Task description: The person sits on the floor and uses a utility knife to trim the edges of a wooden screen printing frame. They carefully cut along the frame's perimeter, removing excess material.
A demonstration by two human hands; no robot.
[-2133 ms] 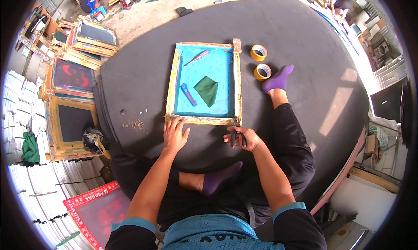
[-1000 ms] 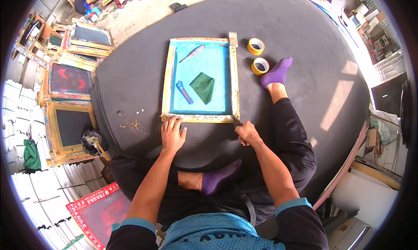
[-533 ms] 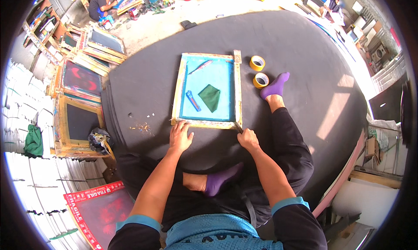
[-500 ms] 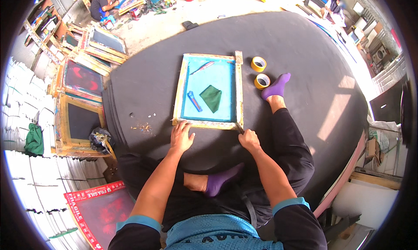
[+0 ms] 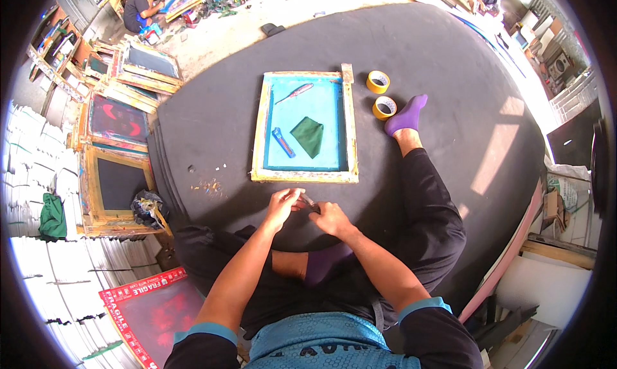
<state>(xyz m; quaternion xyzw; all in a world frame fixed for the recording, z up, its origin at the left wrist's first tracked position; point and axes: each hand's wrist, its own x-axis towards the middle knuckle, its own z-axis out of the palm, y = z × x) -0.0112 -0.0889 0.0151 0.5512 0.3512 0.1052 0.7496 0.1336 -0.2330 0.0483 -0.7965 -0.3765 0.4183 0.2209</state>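
A wooden screen-printing frame (image 5: 258, 125) with a light blue mesh lies on the dark surface in front of me. On its mesh are a screwdriver (image 5: 295, 92), a blue utility knife (image 5: 283, 142) and a green cloth piece (image 5: 308, 136). Just below the frame's near edge, my right hand (image 5: 332, 219) is closed around a small dark hand tool (image 5: 310, 203) that angles toward my other hand. My left hand (image 5: 281, 208) has its fingers drawn together beside the tool's tip. Whatever they pinch is too small to name.
Two yellow tape rolls (image 5: 378, 82) stand right of the frame, near my purple-socked foot (image 5: 407, 116). Small scraps (image 5: 207, 188) lie at left. Stacked screen frames (image 5: 121, 118) and white piles (image 5: 32, 150) line the left side. Two people sit in the background.
Both hands have left the frame's near edge and come together below it. The right hand has brought the dark tool leftward, away from the frame's corner.
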